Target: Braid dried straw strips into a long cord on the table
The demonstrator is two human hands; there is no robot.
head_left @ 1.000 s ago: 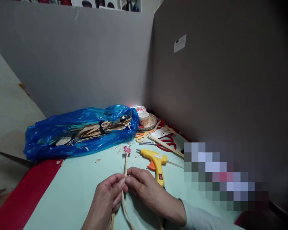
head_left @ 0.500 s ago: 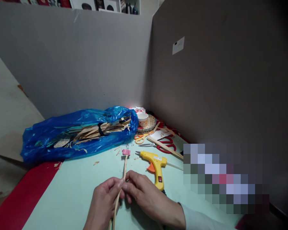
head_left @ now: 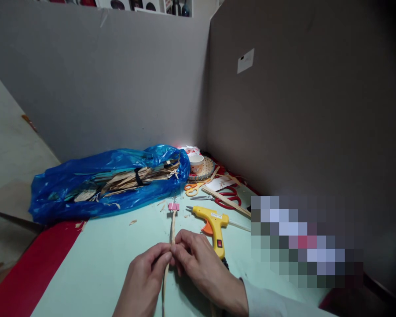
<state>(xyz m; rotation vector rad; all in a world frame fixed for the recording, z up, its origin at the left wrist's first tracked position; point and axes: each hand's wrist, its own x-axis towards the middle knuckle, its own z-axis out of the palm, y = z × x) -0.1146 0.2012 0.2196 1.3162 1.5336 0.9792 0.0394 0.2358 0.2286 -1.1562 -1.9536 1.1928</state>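
A pale, flat plant-fibre strand (head_left: 173,227) runs toward me from a pink binder clip (head_left: 174,207) on the table. My left hand (head_left: 145,273) pinches the strand between thumb and forefinger. Against it, my right hand (head_left: 201,264) grips the same strand, its thumb and fingertips almost touching the left ones. Loose fibre ends trail below the hands to the bottom edge of the view. How the strands cross between the fingertips is hidden. Just beyond my right hand lies a yellow glue gun (head_left: 214,220) with an orange trigger.
A blue plastic bag (head_left: 62,189) holding dried fibre strips lies at the back left. Behind the glue gun are red-handled scissors (head_left: 229,200), orange-handled scissors (head_left: 193,188), flat strips (head_left: 226,201) and a paper cup (head_left: 196,164) on a woven tray (head_left: 208,168). Grey partitions (head_left: 145,79) enclose the table.
Both hands keep pinching the strand, with slightly shifted fingers. The right hand has moved a little up and left. The trailing ends have swung right and hang straighter.
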